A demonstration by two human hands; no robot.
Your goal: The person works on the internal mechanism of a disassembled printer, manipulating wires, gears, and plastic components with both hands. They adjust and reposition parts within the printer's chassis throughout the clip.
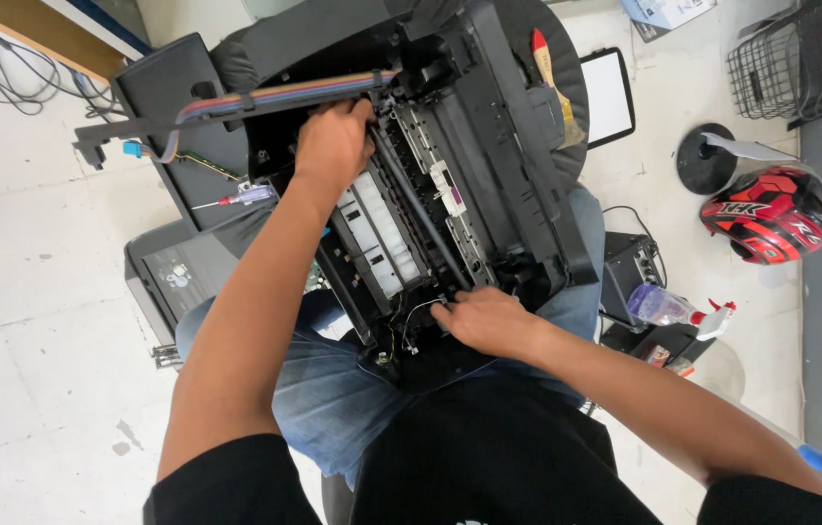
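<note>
1. An opened black printer (489,185) rests on the person's lap, over blue jeans (333,389), with its inner frame and rollers bare
2. The left hand (333,146) is at the far end of the printer, fingers curled down around the end of a dark metal rod (420,209) just under a band of coloured ink tubes (284,94); the fingertips are hidden, so how tight the grip is cannot be told
3. The right hand (484,319) lies at the near edge of the printer, fingers narrow and bent, pressing on the frame where thin white wires (416,316) run out; whether it pinches a wire cannot be told
4. The rod runs slantwise between the two hands, beside a row of white rollers (377,238)
5. A brush with a red tip (549,73) lies on the printer's far right side
6. On the floor to the right: a red and black helmet (770,214), a wire basket (800,58), a spray bottle (673,309) and a small black box (625,267)
7. To the left, a black printer cover (177,272) lies on the floor, and a screwdriver (241,197) lies near the left wrist
</note>
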